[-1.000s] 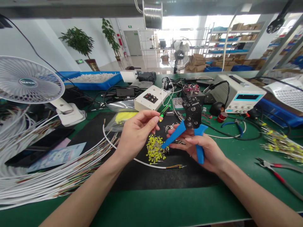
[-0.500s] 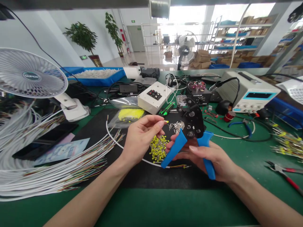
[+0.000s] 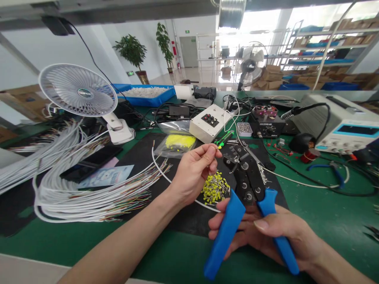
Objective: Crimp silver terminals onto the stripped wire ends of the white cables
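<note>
My left hand (image 3: 195, 169) is closed in a pinch, thumb against forefinger, with a small yellow-tipped piece (image 3: 219, 147) showing at the fingertips. Whatever lies deeper in that grip is hidden. My right hand (image 3: 266, 232) is wrapped around crimping pliers (image 3: 247, 181), whose blue handles stand spread apart. The black jaws point away from me, to the right of my left fingertips and apart from them. Between and below the hands lies a pile of yellow-capped metal terminals (image 3: 215, 188). A white cable (image 3: 160, 169) curves behind my left wrist, and its near end is hidden by my right hand.
At left lie a bundle of white cables (image 3: 97, 203), a phone (image 3: 91, 161) and a desk fan (image 3: 79, 92). A bag of yellow pieces (image 3: 177, 142) and a switch box (image 3: 209, 125) stand beyond my hands. Loose metal pins (image 3: 262, 173) and a power supply (image 3: 346, 126) are at right.
The view has shifted, so the bench appears farther right. My right hand has brought the pliers lower and nearer to me, handles still spread. My left hand keeps its pinch.
</note>
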`<state>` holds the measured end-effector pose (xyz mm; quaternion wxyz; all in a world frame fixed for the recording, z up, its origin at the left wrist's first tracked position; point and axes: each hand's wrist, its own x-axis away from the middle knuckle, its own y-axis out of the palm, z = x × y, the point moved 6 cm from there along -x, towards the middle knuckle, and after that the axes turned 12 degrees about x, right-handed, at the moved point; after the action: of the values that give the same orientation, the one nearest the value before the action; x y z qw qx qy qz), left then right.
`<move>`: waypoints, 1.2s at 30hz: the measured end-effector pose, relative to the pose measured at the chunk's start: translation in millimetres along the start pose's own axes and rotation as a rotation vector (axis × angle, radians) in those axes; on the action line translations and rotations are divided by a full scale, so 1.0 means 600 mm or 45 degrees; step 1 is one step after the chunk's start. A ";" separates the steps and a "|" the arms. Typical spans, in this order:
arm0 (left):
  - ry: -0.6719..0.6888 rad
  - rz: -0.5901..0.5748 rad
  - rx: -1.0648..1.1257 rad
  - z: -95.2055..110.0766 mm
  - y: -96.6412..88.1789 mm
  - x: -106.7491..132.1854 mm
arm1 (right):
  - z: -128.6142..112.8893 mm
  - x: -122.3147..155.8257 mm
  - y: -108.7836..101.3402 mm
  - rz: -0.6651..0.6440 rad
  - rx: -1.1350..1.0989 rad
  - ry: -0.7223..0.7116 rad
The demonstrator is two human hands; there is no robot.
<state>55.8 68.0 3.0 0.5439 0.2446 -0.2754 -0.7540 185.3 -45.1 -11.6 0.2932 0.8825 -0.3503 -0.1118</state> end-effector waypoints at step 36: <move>-0.210 -0.058 0.164 -0.046 0.016 0.036 | 0.015 0.007 0.017 -0.107 -0.204 0.155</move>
<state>74.6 40.5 -12.2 0.4853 0.2223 -0.3616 -0.7644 179.1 -57.8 -12.7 0.3787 0.8752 -0.2847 -0.0980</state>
